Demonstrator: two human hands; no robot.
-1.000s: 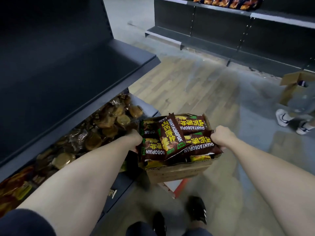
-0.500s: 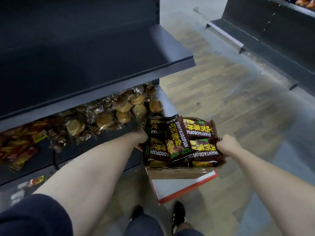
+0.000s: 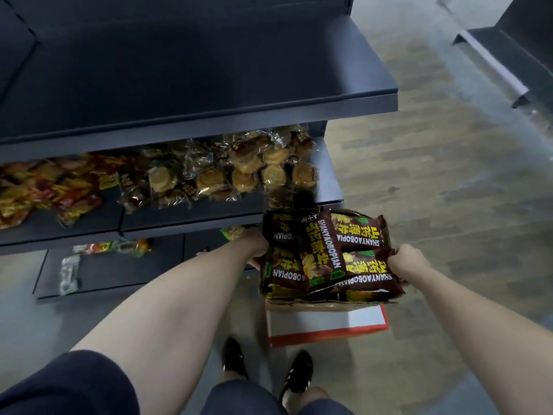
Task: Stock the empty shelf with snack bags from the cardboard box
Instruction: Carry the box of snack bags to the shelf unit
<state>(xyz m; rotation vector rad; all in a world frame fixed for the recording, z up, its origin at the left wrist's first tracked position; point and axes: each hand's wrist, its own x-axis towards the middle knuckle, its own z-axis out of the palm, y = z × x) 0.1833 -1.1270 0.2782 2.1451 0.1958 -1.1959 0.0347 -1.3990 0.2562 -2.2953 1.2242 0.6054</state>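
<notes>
Dark brown snack bags with yellow lettering [image 3: 326, 256] lie heaped in the open brown cardboard box [image 3: 323, 307], which we hold in front of us, just beside the right end of the shelving. Our left hand [image 3: 254, 247] grips the box's left side, its fingers mostly hidden behind the bags. Our right hand [image 3: 404, 262] is curled round the right edge. The empty dark grey metal shelf [image 3: 209, 79] sits above and to the left. On the tier below it lie clear-wrapped round biscuits [image 3: 239, 172] and red-orange packets [image 3: 45, 187]. Our black shoes [image 3: 233, 357] stand below.
</notes>
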